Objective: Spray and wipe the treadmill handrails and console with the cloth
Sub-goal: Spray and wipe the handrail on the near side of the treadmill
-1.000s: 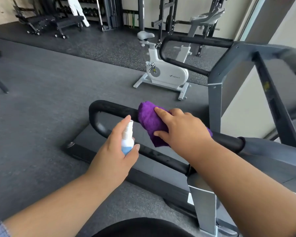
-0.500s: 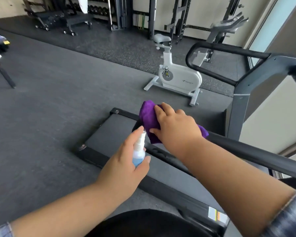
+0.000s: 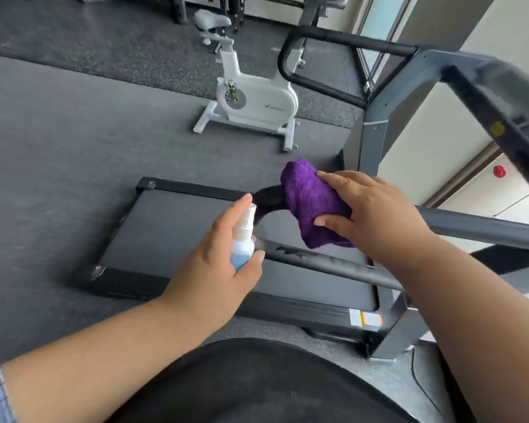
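While the head view looks down over the treadmill (image 3: 287, 288), the right hand (image 3: 376, 215) presses a purple cloth (image 3: 310, 203) over the rear bend of the near handrail (image 3: 333, 265), fingers and thumb curled round the cloth so that it wraps the black tube. The left hand (image 3: 217, 261) grips a small spray bottle (image 3: 242, 239) just beside that bend, its forefinger laid on the white nozzle top, blue liquid showing below. Beyond the belt, the far handrail (image 3: 342, 41) runs to the grey uprights; the console itself is blurred at the right edge of the treadmill.

To do this step well, I judge the cloth should stay folded round the tube and be drawn along its whole length, turning the wrist so the underside gets wiped too; the nozzle wants aiming at the rail or cloth, away from the belt.

Against the frame half a second earlier, the hands hold the same grasps and the cloth sits at the same bend, but the head has swung: the white exercise bike (image 3: 254, 99) and far rail lie more central.
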